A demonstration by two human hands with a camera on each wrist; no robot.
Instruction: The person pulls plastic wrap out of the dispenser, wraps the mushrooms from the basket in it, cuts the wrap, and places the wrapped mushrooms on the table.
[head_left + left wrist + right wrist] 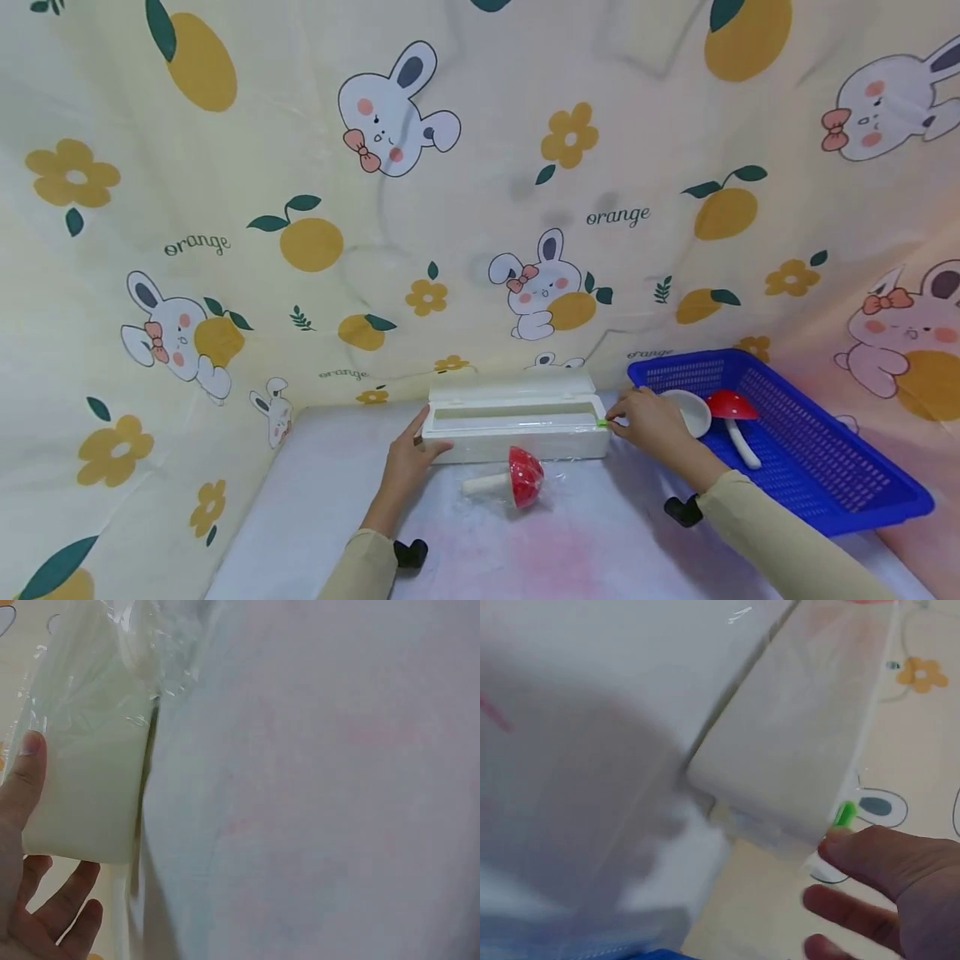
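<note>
Head view, left to right: the left hand (411,458) grasps the left end of a white cling film dispenser (487,450), thumb on its front and fingers about the end wall. The dispenser sits on the pale tablecloth (330,508) near the patterned backdrop (420,275), its lid (510,386) raised and the roll exposed. Risk: should the left hand slacken, a sideways pull could skid or twist the dispenser on the cloth. Directly in front lies a toy mushroom (527,477) with a red cap, loose clear film (172,645) about it; whether that film joins the roll cannot be determined. If it does, a shift of the dispenser could drag or roll the mushroom, and slack or creased film could bunch under a cutter and tear raggedly. At the right end, the right hand (648,421) pinches a small green slider (602,423), thumb at the corner; the forefinger's exact contact is hidden. So slight a hold, judged marginal, could slip off. Farther right, a blue plastic basket (862,492) holds a white bowl (690,411) and a second toy mushroom (733,406); an elbow or forearm swung outward could knock it.
</note>
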